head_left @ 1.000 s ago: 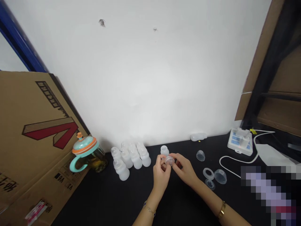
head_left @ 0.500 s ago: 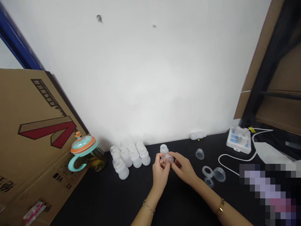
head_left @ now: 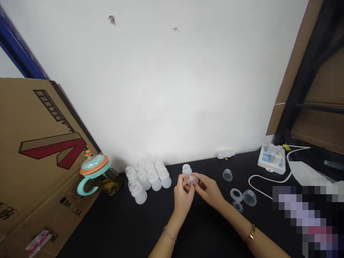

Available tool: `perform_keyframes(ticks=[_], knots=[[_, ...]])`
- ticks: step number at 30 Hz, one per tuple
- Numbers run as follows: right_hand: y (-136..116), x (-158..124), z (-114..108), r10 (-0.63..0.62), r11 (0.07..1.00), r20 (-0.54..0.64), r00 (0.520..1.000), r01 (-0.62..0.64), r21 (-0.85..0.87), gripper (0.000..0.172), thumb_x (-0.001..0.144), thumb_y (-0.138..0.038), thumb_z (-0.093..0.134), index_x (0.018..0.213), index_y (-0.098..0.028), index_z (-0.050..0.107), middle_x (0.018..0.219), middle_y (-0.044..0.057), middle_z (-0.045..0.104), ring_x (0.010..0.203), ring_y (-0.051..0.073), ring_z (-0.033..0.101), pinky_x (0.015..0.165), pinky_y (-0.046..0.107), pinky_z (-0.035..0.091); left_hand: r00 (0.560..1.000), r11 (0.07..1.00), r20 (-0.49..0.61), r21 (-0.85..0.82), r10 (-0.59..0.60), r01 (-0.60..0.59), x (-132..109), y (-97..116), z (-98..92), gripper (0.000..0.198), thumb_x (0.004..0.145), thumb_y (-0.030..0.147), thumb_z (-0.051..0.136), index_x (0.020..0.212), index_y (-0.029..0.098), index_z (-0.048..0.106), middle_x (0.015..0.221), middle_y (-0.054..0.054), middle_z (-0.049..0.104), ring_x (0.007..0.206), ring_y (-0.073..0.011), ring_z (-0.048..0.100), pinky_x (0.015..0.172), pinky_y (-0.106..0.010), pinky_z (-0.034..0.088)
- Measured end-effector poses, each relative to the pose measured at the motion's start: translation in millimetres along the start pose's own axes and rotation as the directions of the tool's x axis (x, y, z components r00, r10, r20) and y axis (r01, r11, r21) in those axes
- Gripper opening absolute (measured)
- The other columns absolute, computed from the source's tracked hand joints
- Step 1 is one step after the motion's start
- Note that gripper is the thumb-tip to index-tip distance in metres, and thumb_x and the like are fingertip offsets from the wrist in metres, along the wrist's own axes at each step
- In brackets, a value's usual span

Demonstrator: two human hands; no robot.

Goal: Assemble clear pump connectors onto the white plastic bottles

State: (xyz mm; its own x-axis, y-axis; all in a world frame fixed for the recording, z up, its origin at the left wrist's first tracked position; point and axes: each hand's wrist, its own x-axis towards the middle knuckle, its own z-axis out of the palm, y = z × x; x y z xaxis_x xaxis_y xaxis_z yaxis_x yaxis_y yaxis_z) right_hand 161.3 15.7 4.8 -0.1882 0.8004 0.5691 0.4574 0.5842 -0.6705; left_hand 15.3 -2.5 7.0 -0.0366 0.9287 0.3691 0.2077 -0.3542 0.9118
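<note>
My left hand and my right hand meet in front of me, fingers closed on a clear, round baby bottle part. Whether it is a collar, a nipple or both together is too small to tell. Just behind my fingers stands an uncapped white baby bottle, its lower part hidden by the hands. To the right lie a translucent collar ring, a small clear disc and two dome caps, one near the ring and another farther back.
Several capped baby bottles stand grouped at left. Beside them are a tea jug with a turquoise lid and a large cardboard box. A power strip with a white cable lies at right. The white wall rises behind the black table.
Both hands stay on the clear round part in almost the same pose. The whole view has shifted very slightly; nothing on the table has visibly moved.
</note>
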Motion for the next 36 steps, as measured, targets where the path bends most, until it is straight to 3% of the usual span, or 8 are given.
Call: perform_keyframes(ticks=[36], knots=[[2.2, -0.7, -0.1, 0.001, 0.999, -0.003, 1.000, -0.002, -0.045, 0.034, 0.093, -0.029, 0.056, 0.121, -0.020, 0.072, 0.080, 0.003, 0.074, 0.058, 0.015, 0.062, 0.059, 0.025, 0.052, 1.000, 0.999, -0.005, 0.032, -0.012, 0.012, 1.1, 1.1, -1.5, 0.021, 0.093, 0.040, 0.060, 0.097, 0.024, 0.048, 0.059, 0.007, 0.058, 0.045, -0.0090, 0.042, 0.047, -0.018, 0.031]])
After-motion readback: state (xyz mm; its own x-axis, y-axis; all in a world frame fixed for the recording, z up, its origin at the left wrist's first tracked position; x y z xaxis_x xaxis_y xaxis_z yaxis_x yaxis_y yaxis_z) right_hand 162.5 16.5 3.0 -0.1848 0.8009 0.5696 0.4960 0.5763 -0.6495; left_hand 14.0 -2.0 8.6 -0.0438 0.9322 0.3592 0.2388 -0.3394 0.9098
